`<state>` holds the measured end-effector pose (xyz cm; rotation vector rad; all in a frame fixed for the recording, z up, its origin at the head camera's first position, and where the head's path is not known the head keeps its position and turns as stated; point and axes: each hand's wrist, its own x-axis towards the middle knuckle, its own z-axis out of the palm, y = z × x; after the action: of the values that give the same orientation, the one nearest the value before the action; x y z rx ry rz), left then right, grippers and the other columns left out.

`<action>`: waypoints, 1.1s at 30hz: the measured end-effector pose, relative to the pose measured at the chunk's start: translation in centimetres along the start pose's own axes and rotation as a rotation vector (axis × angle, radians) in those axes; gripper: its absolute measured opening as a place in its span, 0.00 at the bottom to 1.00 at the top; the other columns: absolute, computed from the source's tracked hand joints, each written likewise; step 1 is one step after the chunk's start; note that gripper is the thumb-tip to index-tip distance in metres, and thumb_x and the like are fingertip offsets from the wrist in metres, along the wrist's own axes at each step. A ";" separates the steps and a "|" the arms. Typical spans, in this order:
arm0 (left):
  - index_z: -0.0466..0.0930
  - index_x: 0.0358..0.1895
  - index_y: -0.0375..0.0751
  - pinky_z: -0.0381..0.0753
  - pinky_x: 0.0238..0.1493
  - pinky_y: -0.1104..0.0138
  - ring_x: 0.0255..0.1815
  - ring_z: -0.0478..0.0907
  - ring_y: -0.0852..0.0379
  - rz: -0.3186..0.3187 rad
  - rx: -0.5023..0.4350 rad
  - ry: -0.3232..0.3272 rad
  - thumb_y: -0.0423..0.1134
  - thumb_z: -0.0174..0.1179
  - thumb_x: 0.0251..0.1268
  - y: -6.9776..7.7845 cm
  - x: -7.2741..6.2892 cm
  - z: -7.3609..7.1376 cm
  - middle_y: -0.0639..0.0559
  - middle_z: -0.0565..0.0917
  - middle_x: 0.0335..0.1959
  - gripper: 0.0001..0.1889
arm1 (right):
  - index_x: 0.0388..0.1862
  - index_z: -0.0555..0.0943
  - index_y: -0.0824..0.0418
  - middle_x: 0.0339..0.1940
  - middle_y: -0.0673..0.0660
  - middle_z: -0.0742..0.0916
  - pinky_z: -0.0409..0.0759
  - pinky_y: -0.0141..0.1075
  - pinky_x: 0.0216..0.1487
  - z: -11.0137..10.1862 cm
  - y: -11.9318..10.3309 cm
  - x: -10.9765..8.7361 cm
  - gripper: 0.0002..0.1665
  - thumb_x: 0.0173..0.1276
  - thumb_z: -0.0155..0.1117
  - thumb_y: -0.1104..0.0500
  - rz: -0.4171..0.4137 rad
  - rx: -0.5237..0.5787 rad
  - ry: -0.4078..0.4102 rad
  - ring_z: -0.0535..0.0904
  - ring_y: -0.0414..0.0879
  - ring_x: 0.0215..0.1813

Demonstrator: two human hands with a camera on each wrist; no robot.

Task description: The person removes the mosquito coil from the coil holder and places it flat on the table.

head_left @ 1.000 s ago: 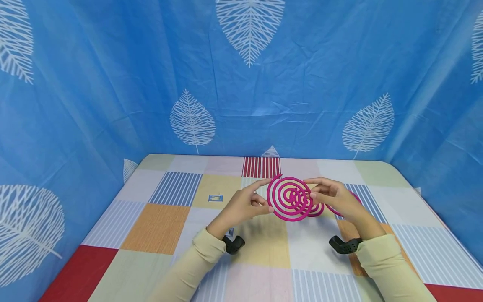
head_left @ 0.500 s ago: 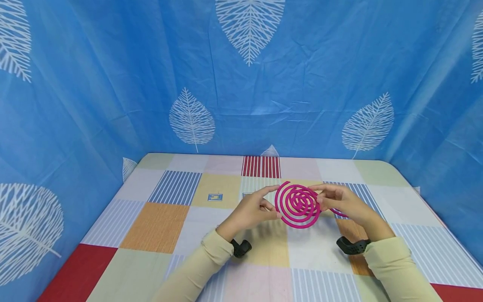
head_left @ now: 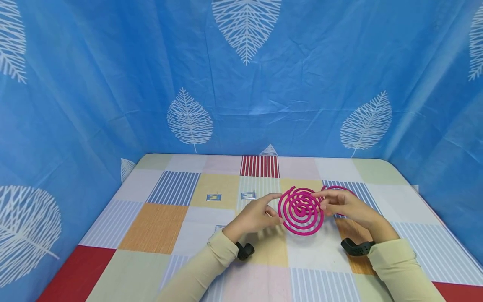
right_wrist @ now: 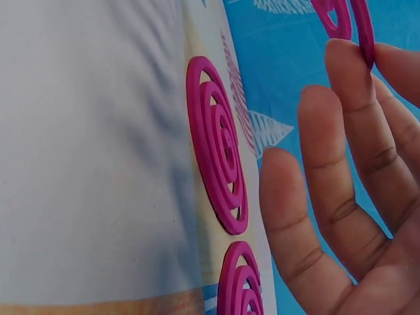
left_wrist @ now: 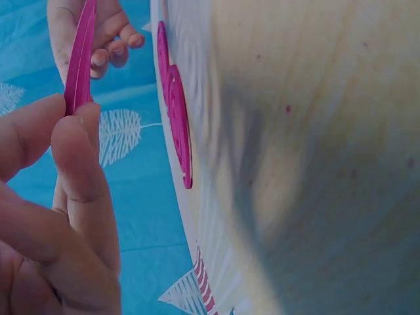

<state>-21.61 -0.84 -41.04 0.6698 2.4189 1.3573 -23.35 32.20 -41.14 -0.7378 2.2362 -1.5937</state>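
Both hands hold a magenta spiral mosquito coil (head_left: pixel 300 213) above the table. My left hand (head_left: pixel 254 216) pinches its left rim between thumb and finger; in the left wrist view that coil (left_wrist: pixel 80 59) shows edge-on. My right hand (head_left: pixel 349 207) pinches the opposite rim with thumb and a fingertip, the other fingers spread apart in the right wrist view. Two more such coils lie flat beneath: a nearer one (right_wrist: pixel 199 131), seen through the held coil's rings in the head view, and another coil (head_left: pixel 341 187) partly hidden behind the right hand.
A patchwork-patterned cloth (head_left: pixel 151 226) covers the table. Blue sheeting with white leaf prints (head_left: pixel 226 121) stands behind and on both sides. Each wrist wears a black strap-mounted device, one of them a black band (head_left: pixel 356 247) by the right sleeve.
Both hands have shifted right and down in the head view, carrying the coil along. More of the coil behind the right hand now shows above it.
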 end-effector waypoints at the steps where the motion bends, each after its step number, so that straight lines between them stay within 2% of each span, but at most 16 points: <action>1: 0.68 0.82 0.43 0.77 0.36 0.68 0.30 0.83 0.59 -0.004 -0.003 -0.005 0.35 0.73 0.70 0.0 0.0 0.1 0.57 0.91 0.34 0.39 | 0.69 0.84 0.62 0.42 0.51 0.91 0.89 0.37 0.49 -0.1 0.1 0.0 0.21 0.80 0.61 0.69 0.003 0.006 -0.007 0.88 0.42 0.45; 5: 0.67 0.83 0.42 0.77 0.33 0.69 0.29 0.86 0.54 -0.015 -0.028 -0.028 0.33 0.72 0.69 -0.1 0.3 0.5 0.57 0.91 0.33 0.40 | 0.68 0.85 0.57 0.41 0.51 0.90 0.89 0.37 0.49 -0.3 0.3 -0.1 0.23 0.79 0.62 0.70 0.016 0.045 -0.048 0.87 0.42 0.45; 8: 0.66 0.83 0.43 0.77 0.30 0.70 0.28 0.86 0.55 -0.030 -0.037 -0.042 0.31 0.71 0.69 -0.2 0.5 0.9 0.57 0.90 0.31 0.40 | 0.67 0.86 0.48 0.43 0.51 0.90 0.89 0.36 0.51 -0.5 0.4 -0.3 0.26 0.79 0.62 0.70 0.043 0.101 -0.093 0.88 0.41 0.46; 10: 0.66 0.83 0.44 0.77 0.28 0.70 0.27 0.86 0.55 -0.039 -0.043 -0.051 0.31 0.72 0.69 -0.2 0.6 1.1 0.58 0.90 0.30 0.40 | 0.68 0.85 0.47 0.44 0.51 0.90 0.88 0.35 0.52 -0.7 0.7 -0.4 0.27 0.78 0.64 0.71 0.046 0.130 -0.126 0.88 0.41 0.46; 16: 0.67 0.83 0.45 0.78 0.24 0.70 0.25 0.86 0.54 -0.060 -0.062 -0.079 0.31 0.74 0.68 0.0 0.9 1.5 0.56 0.89 0.28 0.41 | 0.73 0.77 0.71 0.44 0.51 0.90 0.86 0.33 0.52 -1.3 1.5 -0.6 0.29 0.74 0.68 0.72 0.033 0.093 -0.170 0.88 0.43 0.44; 17: 0.67 0.83 0.45 0.77 0.24 0.70 0.25 0.86 0.54 -0.065 -0.064 -0.082 0.31 0.74 0.68 0.0 0.9 1.6 0.56 0.89 0.28 0.41 | 0.72 0.76 0.72 0.45 0.51 0.90 0.86 0.33 0.51 -1.4 1.6 -0.6 0.29 0.74 0.68 0.72 0.034 0.088 -0.178 0.88 0.43 0.44; 21: 0.67 0.83 0.45 0.75 0.25 0.71 0.25 0.85 0.57 -0.087 -0.086 -0.098 0.30 0.74 0.68 0.2 1.1 2.0 0.55 0.89 0.28 0.41 | 0.72 0.81 0.59 0.45 0.51 0.90 0.87 0.33 0.50 -1.6 1.9 -0.7 0.29 0.74 0.67 0.73 0.050 0.123 -0.223 0.88 0.42 0.45; 24: 0.67 0.83 0.44 0.74 0.26 0.71 0.25 0.83 0.59 -0.105 -0.103 -0.113 0.29 0.73 0.68 0.2 1.1 2.2 0.56 0.88 0.27 0.41 | 0.71 0.81 0.55 0.45 0.50 0.90 0.87 0.33 0.49 -1.7 2.1 -0.8 0.30 0.73 0.67 0.74 0.049 0.142 -0.252 0.87 0.42 0.44; 28: 0.67 0.83 0.44 0.73 0.26 0.72 0.25 0.81 0.60 -0.115 -0.089 -0.134 0.30 0.74 0.67 0.2 1.2 2.5 0.55 0.87 0.25 0.41 | 0.71 0.80 0.60 0.46 0.51 0.91 0.86 0.31 0.46 -1.9 2.6 -0.8 0.30 0.72 0.66 0.75 0.039 0.133 -0.277 0.87 0.41 0.43; 33: 0.68 0.82 0.42 0.73 0.26 0.71 0.24 0.79 0.60 -0.115 -0.072 -0.157 0.31 0.74 0.67 0.1 1.4 2.6 0.54 0.87 0.26 0.41 | 0.71 0.72 0.78 0.45 0.54 0.92 0.84 0.31 0.42 -2.0 2.8 -0.9 0.30 0.72 0.66 0.75 0.050 0.102 -0.284 0.86 0.41 0.40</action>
<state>-21.54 1.80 -42.38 0.5863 2.2389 1.2891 -24.29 35.04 -43.16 -0.8162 1.9419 -1.4649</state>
